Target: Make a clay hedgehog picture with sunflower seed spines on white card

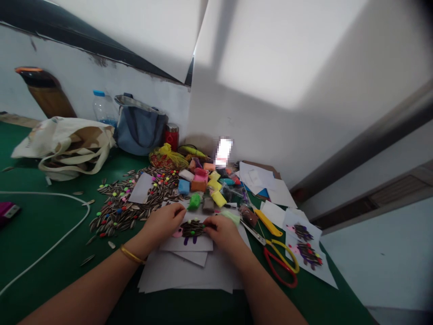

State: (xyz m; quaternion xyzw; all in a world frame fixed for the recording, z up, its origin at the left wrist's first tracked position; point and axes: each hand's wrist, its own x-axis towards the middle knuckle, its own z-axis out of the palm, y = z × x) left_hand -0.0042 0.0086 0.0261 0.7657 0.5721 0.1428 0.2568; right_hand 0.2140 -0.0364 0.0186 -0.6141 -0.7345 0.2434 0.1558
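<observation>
A white card (199,245) lies on stacked white paper (182,277). It bears a hedgehog figure (191,229) with a pink face, a body of dark striped seeds, small green and pale balls, and purple feet. My left hand (166,222), with a gold bangle on its wrist, rests at the card's upper left, thumb and fingertips pressed together; anything between them is hidden. At the figure's right edge my right hand (219,229) pinches a small green ball (203,226) against the seeds.
Left of the card spreads a seed pile (125,203) with coloured balls. Clay packets (199,185) lie behind. Scissors (279,262), a yellow cutter (268,222) and finished hedgehog sheets (313,248) are at right. Bags (140,128), a red flask (172,136) and a lit phone (223,151) stand farther back.
</observation>
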